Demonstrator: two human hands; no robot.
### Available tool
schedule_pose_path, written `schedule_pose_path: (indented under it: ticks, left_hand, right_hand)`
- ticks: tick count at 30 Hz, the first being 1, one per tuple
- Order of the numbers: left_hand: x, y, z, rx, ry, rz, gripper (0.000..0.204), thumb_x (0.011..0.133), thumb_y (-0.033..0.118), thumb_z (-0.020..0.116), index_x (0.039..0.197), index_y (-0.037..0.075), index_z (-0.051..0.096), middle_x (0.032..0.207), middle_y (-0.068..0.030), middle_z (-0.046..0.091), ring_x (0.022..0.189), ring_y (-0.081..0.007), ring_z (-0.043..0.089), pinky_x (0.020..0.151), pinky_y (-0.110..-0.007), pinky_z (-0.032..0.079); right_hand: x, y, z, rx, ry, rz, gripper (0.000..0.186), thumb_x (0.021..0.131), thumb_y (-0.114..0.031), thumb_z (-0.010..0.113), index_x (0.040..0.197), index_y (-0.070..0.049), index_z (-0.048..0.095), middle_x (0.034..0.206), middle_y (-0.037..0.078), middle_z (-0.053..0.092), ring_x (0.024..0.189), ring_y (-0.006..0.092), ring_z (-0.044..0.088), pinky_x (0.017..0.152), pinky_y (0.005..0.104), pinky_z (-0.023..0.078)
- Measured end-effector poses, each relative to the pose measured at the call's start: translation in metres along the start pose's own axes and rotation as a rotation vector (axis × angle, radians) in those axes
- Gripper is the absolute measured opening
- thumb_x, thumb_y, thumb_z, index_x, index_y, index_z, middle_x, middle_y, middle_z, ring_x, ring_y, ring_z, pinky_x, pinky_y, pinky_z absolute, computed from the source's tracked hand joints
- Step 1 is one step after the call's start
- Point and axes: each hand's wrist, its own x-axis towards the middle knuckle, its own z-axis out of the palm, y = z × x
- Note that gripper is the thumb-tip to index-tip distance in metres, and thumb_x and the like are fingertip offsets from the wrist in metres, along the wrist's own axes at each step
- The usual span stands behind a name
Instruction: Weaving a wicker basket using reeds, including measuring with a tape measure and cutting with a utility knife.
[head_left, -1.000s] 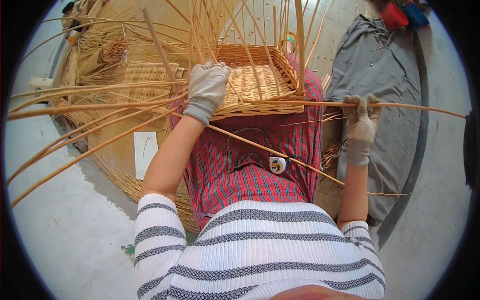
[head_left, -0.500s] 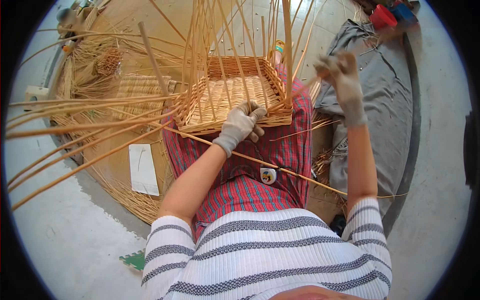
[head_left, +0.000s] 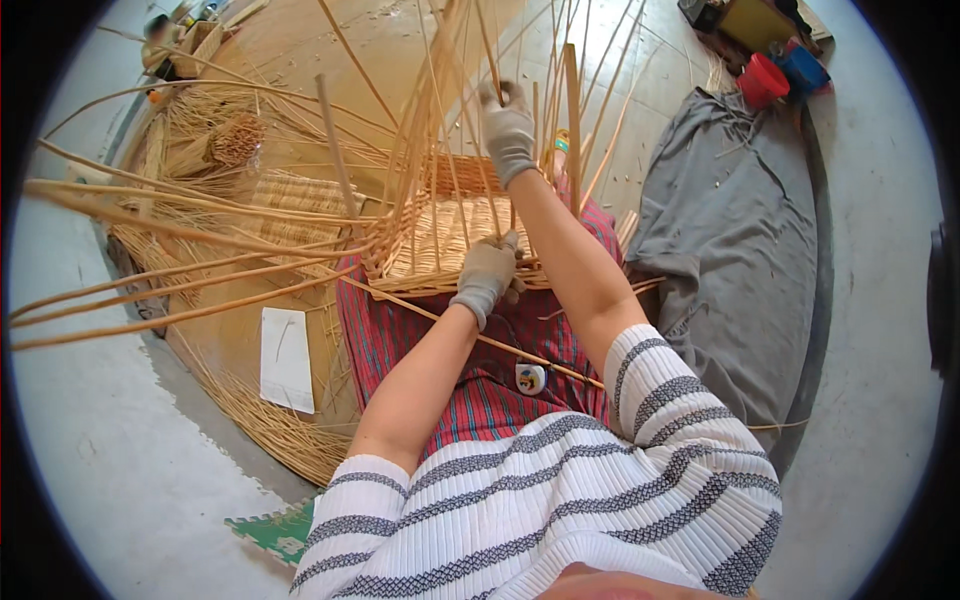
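Observation:
A half-woven wicker basket [head_left: 410, 285] rests on my lap, over a red checked cloth [head_left: 380, 335]. Tall rods rise from its walls, and others fan out to the left. My left hand [head_left: 488, 272], in a pale grey work glove, is closed on the basket's near edge at the foot of an upright rod. Higher up and further off, my gloved right hand [head_left: 507, 125] has its fingers wrapped round a wicker rod [head_left: 488, 45]. A small white round tape measure [head_left: 530, 378] lies on the cloth below the basket. A long thin rod crosses my lap.
To the left lie a bundle of cut rods [head_left: 236, 140], a woven mat [head_left: 295, 205] and a white sheet [head_left: 286, 360]. A grey cloth [head_left: 735, 270] covers the floor at right. Red bucket [head_left: 763, 80] and blue bucket [head_left: 803, 70] stand at the far right.
My right hand has swung from the right side over to the rods above the basket and grips one. My left hand stays on the near edge. The view has shifted slightly.

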Motion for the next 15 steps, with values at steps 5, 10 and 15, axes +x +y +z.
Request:
schedule_pose_path:
  ticks: [5, 10, 15]
  left_hand:
    - [-0.008, -0.004, 0.005, -0.038, -0.004, 0.046, 0.033, 0.101, 0.028, 0.057, 0.109, -0.003, 0.06, 0.079, -0.014, 0.067, 0.047, -0.0214, 0.064, 0.035, -0.035, 0.049]
    - [-0.009, -0.005, -0.001, -0.019, -0.081, 0.099, 0.033, 0.094, 0.028, 0.069, 0.105, -0.002, 0.061, 0.073, -0.0132, 0.066, 0.047, -0.0192, 0.063, 0.035, -0.034, 0.05]
    - [-0.002, -0.003, 0.001, 0.002, -0.031, 0.106, 0.049, 0.086, 0.038, 0.078, 0.103, -0.005, 0.062, 0.065, -0.014, 0.065, 0.044, -0.0213, 0.06, 0.038, -0.035, 0.049]
  right_hand:
    - [-0.057, 0.0, -0.087, -0.195, 0.131, -0.723, 0.022, 0.1, -0.03, 0.054, 0.101, -0.011, 0.064, 0.092, 0.004, 0.069, 0.068, 0.0213, 0.06, 0.061, 0.0382, 0.049]
    - [-0.094, 0.035, -0.241, 1.066, -0.106, -0.136, 0.039, 0.103, -0.045, 0.042, 0.092, -0.016, 0.065, 0.068, -0.001, 0.054, 0.047, 0.0165, 0.04, 0.042, 0.0366, 0.033]
    - [-0.147, 0.01, -0.229, 0.72, 0.216, 0.002, 0.06, 0.099, -0.065, 0.038, 0.075, -0.011, 0.047, 0.055, -0.003, 0.03, 0.045, 0.0149, 0.028, 0.043, 0.0329, 0.029]
